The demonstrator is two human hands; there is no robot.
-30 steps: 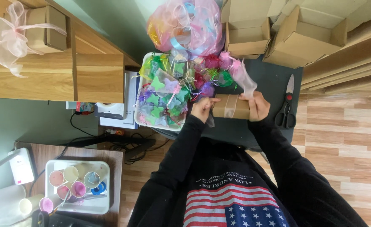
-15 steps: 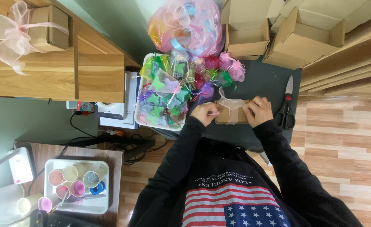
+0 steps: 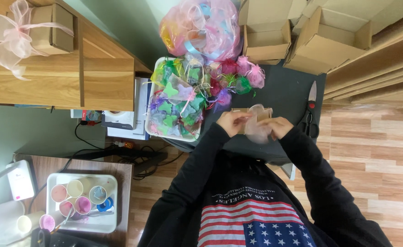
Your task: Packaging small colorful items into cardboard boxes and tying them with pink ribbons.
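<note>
Over the dark table [image 3: 283,91], my left hand [image 3: 231,122] and my right hand [image 3: 280,127] both grip a small brown cardboard box [image 3: 238,111]. A pale pink sheer pouch [image 3: 257,128] lies bunched between my fingers, over the middle of the box. Most of the box is hidden by the pouch and my hands. I cannot tell whether the box is inside the pouch. Just left of my left hand is a white tray [image 3: 152,130] heaped with colourful sheer pouches [image 3: 176,103].
Scissors [image 3: 310,114] lie right of my hands. Open cardboard boxes [image 3: 267,39] and a pink bag of ribbons [image 3: 201,27] stand at the table's far side. A wooden shelf [image 3: 73,77] is at left, a tray of paint cups [image 3: 80,201] lower left.
The pink pouch, which trailed off to the upper right of the box, is now gathered over the box between my hands. Both hands have shifted slightly nearer my body.
</note>
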